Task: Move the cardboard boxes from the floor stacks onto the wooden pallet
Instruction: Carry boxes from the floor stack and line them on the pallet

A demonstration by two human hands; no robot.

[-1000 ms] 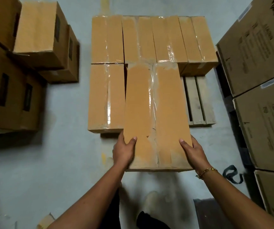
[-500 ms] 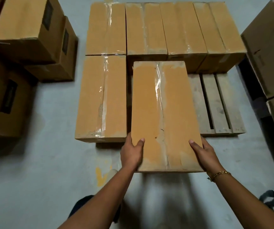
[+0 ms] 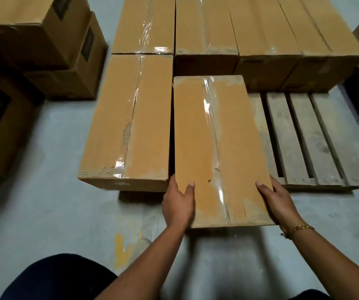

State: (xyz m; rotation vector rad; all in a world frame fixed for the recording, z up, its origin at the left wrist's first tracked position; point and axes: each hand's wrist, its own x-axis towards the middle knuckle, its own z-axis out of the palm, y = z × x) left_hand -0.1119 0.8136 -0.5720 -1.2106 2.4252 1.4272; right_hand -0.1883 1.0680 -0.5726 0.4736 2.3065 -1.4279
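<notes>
A cardboard box [image 3: 215, 148] is gripped at its near corners by both hands. The left hand [image 3: 177, 204] is clamped on the near left corner, thumb laid on the lid and fingers tucked down the side. The right hand [image 3: 279, 200], a gold bracelet [image 3: 297, 229] at the wrist, is wrapped round the near right edge in the same way. The box is held lengthwise over the wooden pallet [image 3: 317, 139], its far end close to the back row of boxes [image 3: 260, 35] and its near end jutting out past the pallet's front edge, above the grey floor [image 3: 44, 213]. Its left side is set just beside a neighbouring box [image 3: 128, 131] already placed on the pallet, and bare slats are left showing to its right. Whether the far end is borne by the slats cannot be told. More boxes are seen in the floor stacks [image 3: 33, 50] at the left. The placing step is judged to be in hand and nearly done: the box is lined up with its slot but not yet pushed home. The next move is thought to call for a level push forward until the far end is brought against the back row and the near end is drawn flush with the neighbour. The left fingers would need to be cleared from the narrow gap before it is closed, and only then could the grip be released
</notes>
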